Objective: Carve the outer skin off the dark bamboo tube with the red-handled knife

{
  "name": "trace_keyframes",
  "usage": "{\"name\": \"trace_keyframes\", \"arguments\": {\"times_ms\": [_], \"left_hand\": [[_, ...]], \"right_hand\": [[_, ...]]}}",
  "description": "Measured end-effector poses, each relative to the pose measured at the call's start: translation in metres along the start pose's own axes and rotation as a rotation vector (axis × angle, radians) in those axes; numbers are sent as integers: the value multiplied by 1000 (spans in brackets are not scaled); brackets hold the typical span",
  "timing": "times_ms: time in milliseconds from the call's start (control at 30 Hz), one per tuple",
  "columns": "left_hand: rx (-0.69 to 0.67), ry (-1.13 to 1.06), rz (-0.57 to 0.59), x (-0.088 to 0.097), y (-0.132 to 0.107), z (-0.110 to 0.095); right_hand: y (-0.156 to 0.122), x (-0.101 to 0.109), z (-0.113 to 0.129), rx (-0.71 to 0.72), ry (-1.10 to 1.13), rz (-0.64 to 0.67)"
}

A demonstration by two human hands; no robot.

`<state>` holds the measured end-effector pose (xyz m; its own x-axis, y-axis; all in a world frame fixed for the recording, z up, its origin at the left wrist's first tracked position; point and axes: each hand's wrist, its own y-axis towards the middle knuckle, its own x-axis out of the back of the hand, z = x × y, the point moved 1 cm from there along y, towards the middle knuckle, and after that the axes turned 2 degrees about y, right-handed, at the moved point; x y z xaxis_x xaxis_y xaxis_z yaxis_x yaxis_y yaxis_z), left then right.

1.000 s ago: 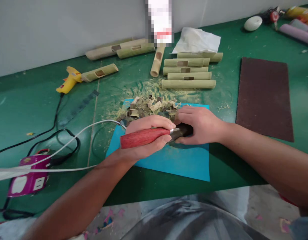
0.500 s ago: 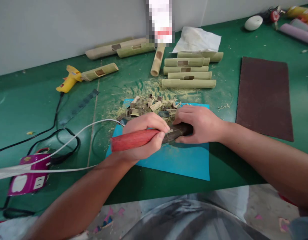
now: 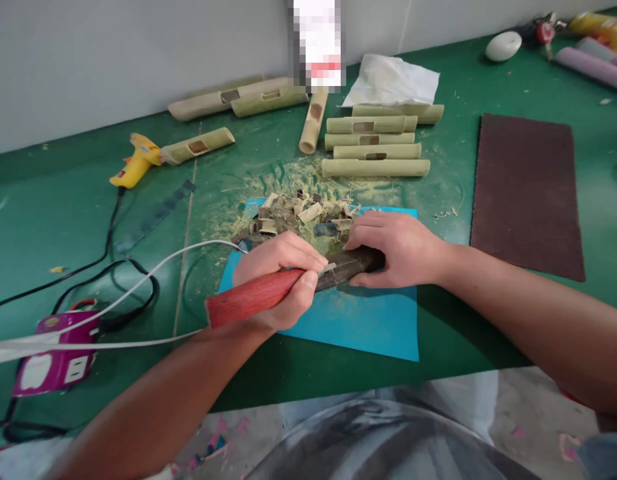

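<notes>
My left hand (image 3: pixel 283 277) is wrapped round a carving knife (image 3: pixel 253 297) with a thick red wooden handle. Its short pale blade pokes out past my fingertips and rests against a dark piece of bamboo (image 3: pixel 341 267). From the other end, my right hand (image 3: pixel 398 250) grips this bamboo, thumb in front and fingers behind. The bamboo lies over a blue sheet (image 3: pixel 368 327). Just behind both hands is a heap of bamboo chips and offcuts (image 3: pixel 293 213).
Cut bamboo tubes (image 3: pixel 375 168) lie in a row behind the chips, under a crumpled white paper (image 3: pixel 393 80). A yellow glue gun (image 3: pixel 138 161) and a purple power socket (image 3: pixel 58 353) with cables are at left. A brown mat (image 3: pixel 528 193) lies right.
My left hand and the knife have drawn back to the left and slightly down, showing more of the bamboo and blade. My right hand has kept its hold on the bamboo.
</notes>
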<state>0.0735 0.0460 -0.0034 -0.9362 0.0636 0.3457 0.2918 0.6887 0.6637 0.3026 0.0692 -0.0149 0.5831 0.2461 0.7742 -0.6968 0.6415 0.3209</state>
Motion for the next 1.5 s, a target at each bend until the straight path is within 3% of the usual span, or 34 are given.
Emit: {"name": "trace_keyframes", "arguments": {"times_ms": [167,700,1333,1500], "left_hand": [[3,3,-54,0,-3,0],[-11,-30,-9,0,-3,0],[-22,-20,-101,0,-6,4],[-13,-33,-45,1,-5,3]], "right_hand": [[-1,0,0,5,-2,-4],[0,0,2,-2,-7,6],[0,1,1,-12,4,18],[0,1,1,-3,4,14]]}}
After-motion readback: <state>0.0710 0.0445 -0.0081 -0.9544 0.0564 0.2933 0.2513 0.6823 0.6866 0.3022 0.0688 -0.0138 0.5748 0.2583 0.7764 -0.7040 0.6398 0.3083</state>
